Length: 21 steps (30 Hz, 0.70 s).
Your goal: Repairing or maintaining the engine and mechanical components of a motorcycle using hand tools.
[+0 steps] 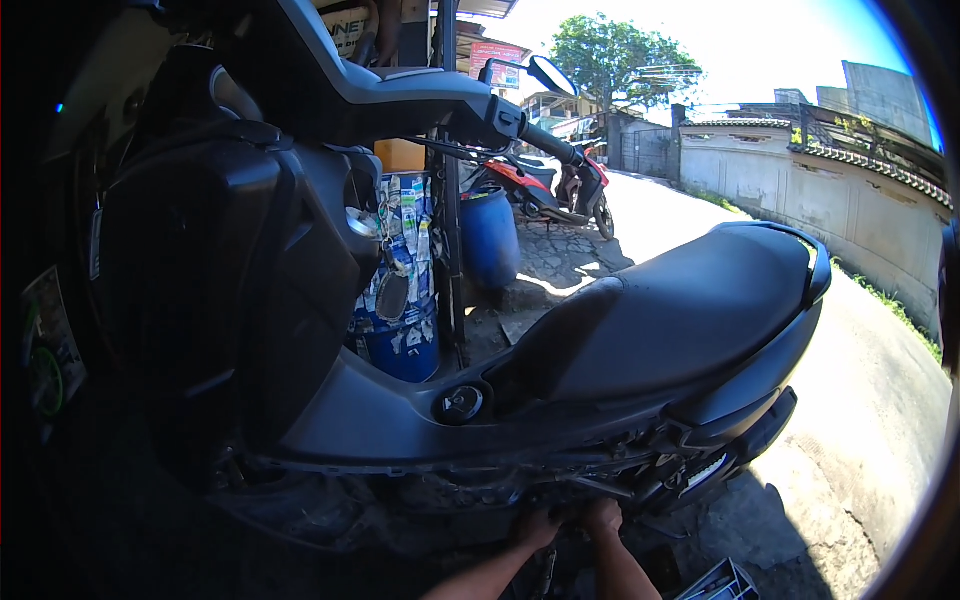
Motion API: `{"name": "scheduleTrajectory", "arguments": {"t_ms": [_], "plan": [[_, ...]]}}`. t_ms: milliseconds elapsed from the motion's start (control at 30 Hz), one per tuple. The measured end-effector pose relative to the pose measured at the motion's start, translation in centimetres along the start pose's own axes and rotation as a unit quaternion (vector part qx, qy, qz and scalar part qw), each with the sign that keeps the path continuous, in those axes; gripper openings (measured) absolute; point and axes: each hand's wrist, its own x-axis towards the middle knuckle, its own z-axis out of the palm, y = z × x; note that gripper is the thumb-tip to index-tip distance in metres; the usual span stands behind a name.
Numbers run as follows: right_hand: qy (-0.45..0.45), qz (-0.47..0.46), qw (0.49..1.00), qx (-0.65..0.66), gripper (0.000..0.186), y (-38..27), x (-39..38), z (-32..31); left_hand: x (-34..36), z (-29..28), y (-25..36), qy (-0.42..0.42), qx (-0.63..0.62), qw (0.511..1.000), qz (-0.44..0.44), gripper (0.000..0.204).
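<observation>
A dark matte scooter (690, 310) stands across the view, its lower side uncovered so that pipes and frame parts show. Low at that side, below the seat, both my hands are close together. My left hand (538, 528) is curled in deep shadow against the underside, and its fingertips are hidden. Beside it, my right hand (603, 516) is closed like a fist near a metal tube (600, 486). What either one grips, I cannot make out. A thin metal piece hangs just below the left hand, too dark to name.
Keys with a dark fob (392, 296) hang from the scooter's front. Beyond it stand a paper-covered blue drum (400, 350), a smaller blue barrel (490, 240) and a red motorbike (530, 182). A grey tray-like holder (725, 582) lies near my right forearm. A wall (770, 165) runs along the lane.
</observation>
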Motion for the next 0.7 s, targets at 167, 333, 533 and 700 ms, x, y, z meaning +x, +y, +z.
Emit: {"name": "scheduleTrajectory", "arguments": {"t_ms": [167,333,533,700], "plan": [[-0.054,-0.027,0.997,-0.041,0.050,-1.2,-1.0,-1.8,-0.4,-1.0,0.6,-0.017,0.000,1.000,-0.005,0.070],[-0.037,0.025,0.999,0.021,0.049,-0.7,-0.5,-1.3,-0.5,-1.2,1.4,-0.028,0.018,0.999,-0.019,0.068],[-0.070,-0.066,0.990,-0.108,0.048,-0.8,-0.8,-2.0,-0.5,-1.0,1.1,0.025,0.020,0.999,0.027,0.069],[-0.065,0.017,0.998,-0.021,0.045,-0.4,0.5,-0.7,0.0,-0.7,0.6,-0.058,0.033,0.996,-0.054,0.067]]}}
